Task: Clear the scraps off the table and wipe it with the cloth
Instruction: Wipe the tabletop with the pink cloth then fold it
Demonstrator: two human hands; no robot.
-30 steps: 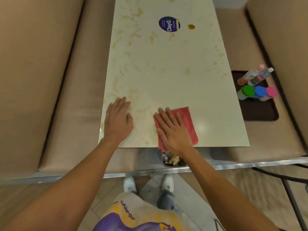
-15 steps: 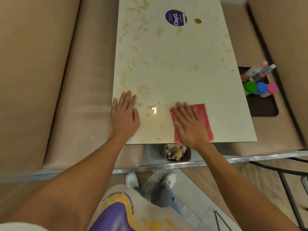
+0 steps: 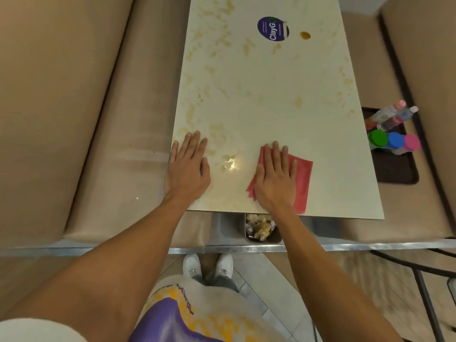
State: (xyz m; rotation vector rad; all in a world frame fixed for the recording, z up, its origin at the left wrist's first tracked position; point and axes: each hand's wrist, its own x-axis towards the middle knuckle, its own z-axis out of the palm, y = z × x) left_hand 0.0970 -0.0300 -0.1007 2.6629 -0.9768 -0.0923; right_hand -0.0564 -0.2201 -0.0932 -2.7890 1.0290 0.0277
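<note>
Nearest in, a small bin [image 3: 261,230] sits just under the table [image 3: 271,99] edge with the scraps [image 3: 260,225] in it, right below the right wrist. The right hand [image 3: 275,178] lies flat on the red cloth [image 3: 303,178], fingers straight and slightly spread, pressing it down close to the near edge. The left hand [image 3: 188,169] is flat on the bare top at the near left corner, fingers straight and close together, thumb apart, bracing.

First risk: a stroke pulled toward the body could drag the cloth off the edge and into that bin. Second: the palm covers only the cloth's left part, so the free right side may fold over and just smear. Third: the left palm sits among yellowish smears [image 3: 191,114], and sliding it would spread them. Farther up, a brown blob [image 3: 305,35] beside the round blue sticker [image 3: 273,28] looks thick, so one pass may streak it.

The top is pale and glossy, with a glare spot [image 3: 232,165] between the hands and stains scattered up to the far end. Tan padded benches [image 3: 111,144] flank it. On the right-hand one, a dark tray [image 3: 394,174] holds bottles [image 3: 394,141] with green, blue and pink caps. Tiled floor [image 3: 271,287] is below.
</note>
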